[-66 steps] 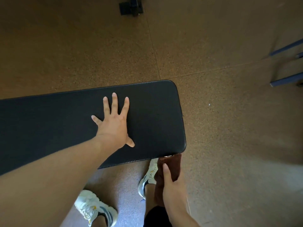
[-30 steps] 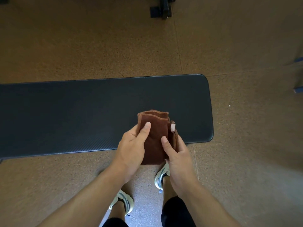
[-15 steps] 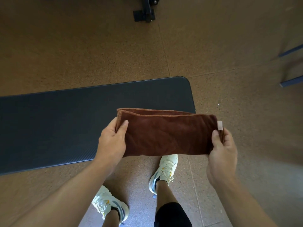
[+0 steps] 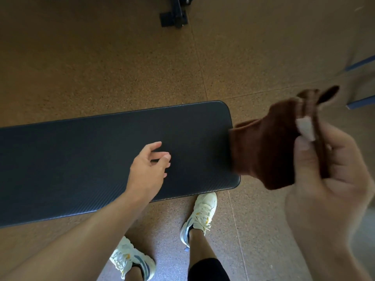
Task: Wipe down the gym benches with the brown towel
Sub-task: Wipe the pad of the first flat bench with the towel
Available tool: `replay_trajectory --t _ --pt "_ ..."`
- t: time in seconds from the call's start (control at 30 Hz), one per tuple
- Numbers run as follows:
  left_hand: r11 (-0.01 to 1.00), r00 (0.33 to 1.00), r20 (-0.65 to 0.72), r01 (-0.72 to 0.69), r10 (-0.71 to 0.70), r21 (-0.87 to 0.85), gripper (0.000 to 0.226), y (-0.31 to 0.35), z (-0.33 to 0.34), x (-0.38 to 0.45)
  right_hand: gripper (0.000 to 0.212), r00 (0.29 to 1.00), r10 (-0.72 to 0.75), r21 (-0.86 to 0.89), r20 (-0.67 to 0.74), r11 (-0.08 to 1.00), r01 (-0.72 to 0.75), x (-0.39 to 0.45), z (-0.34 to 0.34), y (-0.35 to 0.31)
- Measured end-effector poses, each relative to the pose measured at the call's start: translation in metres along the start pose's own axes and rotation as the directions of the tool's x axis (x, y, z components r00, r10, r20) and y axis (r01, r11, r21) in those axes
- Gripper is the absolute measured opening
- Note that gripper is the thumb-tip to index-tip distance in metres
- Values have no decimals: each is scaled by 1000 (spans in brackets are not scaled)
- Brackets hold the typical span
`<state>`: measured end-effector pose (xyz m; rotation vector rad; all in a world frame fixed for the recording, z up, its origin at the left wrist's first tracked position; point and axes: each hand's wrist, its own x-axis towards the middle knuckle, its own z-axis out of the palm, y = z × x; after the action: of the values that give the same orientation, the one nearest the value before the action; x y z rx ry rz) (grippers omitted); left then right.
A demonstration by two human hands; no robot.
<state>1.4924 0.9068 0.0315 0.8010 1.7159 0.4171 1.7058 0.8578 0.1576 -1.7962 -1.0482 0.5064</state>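
Observation:
A long black padded bench [image 4: 85, 159] runs across the view from the left edge to its rounded end at centre right. My right hand [image 4: 326, 179] is raised close to the camera at the right and pinches the brown towel [image 4: 265, 147], which hangs bunched just past the bench's right end; a white label shows by my thumb. My left hand [image 4: 149, 167] hovers over the bench pad near its right part, fingers loosely curled and holding nothing.
Brown speckled rubber floor [image 4: 101, 67] surrounds the bench. A black equipment foot [image 4: 174, 17] stands at the top centre. Blue metal bars [image 4: 361, 82] cross the right edge. My feet in white sneakers [image 4: 200, 218] stand just in front of the bench.
My left hand has let go of the towel and moved over the bench pad. My right hand has lifted the towel up and to the right, where it now hangs bunched.

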Motion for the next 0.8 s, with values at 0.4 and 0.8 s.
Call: replay_trajectory --t 0.4,0.8 --pt "732 997 -46 -13 61 681 38 -5 -48 36 42 632 395 -464 667 884 -63 -67 101 64" --pt "179 992 96 -81 -77 980 92 0 -51 90 101 843 271 -719 466 671 181 -17 213 137"
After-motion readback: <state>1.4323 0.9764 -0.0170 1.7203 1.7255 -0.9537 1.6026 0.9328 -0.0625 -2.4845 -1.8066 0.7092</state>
